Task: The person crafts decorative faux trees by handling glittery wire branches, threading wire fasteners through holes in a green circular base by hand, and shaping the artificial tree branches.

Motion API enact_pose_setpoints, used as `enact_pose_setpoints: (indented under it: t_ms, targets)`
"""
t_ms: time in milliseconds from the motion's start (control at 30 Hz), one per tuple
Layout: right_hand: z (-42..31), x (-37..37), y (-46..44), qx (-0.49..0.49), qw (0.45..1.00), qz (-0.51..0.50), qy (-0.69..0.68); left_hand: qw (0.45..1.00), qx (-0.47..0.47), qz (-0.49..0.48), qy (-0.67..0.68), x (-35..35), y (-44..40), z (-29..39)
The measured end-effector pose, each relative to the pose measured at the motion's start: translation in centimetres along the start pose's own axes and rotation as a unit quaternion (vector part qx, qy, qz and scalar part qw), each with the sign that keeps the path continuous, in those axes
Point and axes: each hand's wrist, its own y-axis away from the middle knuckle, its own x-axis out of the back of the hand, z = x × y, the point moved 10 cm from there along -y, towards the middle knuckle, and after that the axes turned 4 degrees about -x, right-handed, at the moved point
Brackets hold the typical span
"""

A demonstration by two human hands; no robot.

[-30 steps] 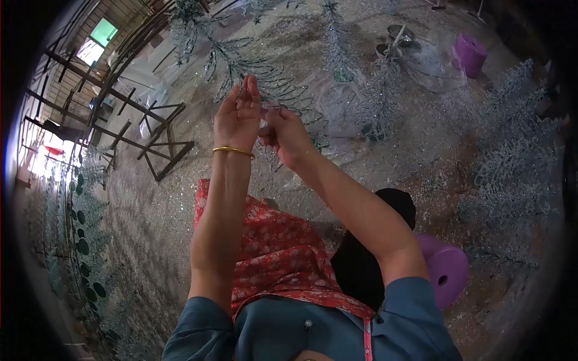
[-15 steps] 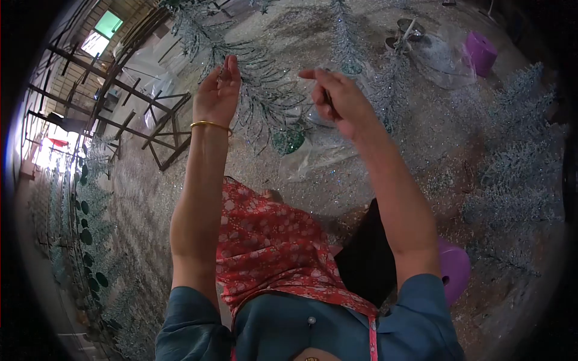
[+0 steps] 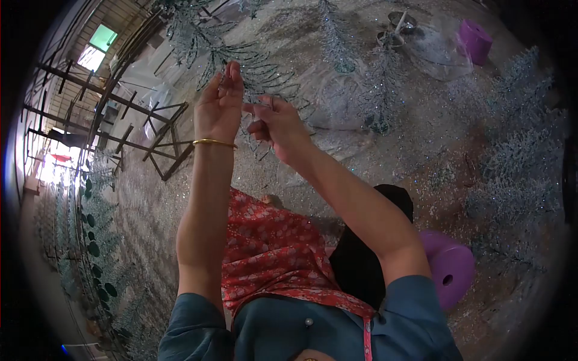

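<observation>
My left hand (image 3: 220, 105), with a gold bangle on its wrist, is raised palm up, its fingers curled together near a thin frosted branch; what they hold is too small to make out. Close to its right, my right hand (image 3: 275, 123) has bent fingers, with the thumb and forefinger pinched beside the left palm. Anything between those fingers is too small to tell. Behind both hands lies a frosted artificial tree (image 3: 241, 60) with dark green, wiry branches. Its lower end is partly hidden by my right hand.
More frosted trees (image 3: 382, 90) lie ahead and at the right. A purple stool (image 3: 474, 42) stands at the back right, another purple piece (image 3: 448, 274) beside me. Bowls (image 3: 402, 23) sit on plastic ahead. A metal frame (image 3: 162, 141) stands at the left.
My right hand first moved away to the right, then came back beside my left hand. The green round base seen half a second ago at the tree's lower end no longer shows.
</observation>
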Motion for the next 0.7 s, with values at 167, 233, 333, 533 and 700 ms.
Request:
enact_pose_setpoints:
  t_ms: [167,233,333,533,700]
  targets:
    - [-1.6,1.8,-0.1,0.036,0.997,0.064,0.023,0.997,0.046,-0.032,0.046,0.2,0.0,-3.0]
    - [-1.8,2.5,-0.3,0.049,0.992,0.081,0.078,0.996,0.059,-0.025,0.055,1.0,-0.7,-3.3]
    - [-1.6,3.0,-0.1,0.041,0.993,0.077,0.082,0.995,0.072,-0.008,0.069,1.4,-1.2,-3.5]
    - [-5.3,2.2,1.8,-0.025,0.988,-0.009,0.153,0.989,0.085,-0.005,0.121,0.4,-2.9,-0.7]
    - [-12.8,7.1,2.2,0.161,0.781,0.169,0.580,0.980,0.137,-0.053,0.130,-2.9,-3.3,2.8]
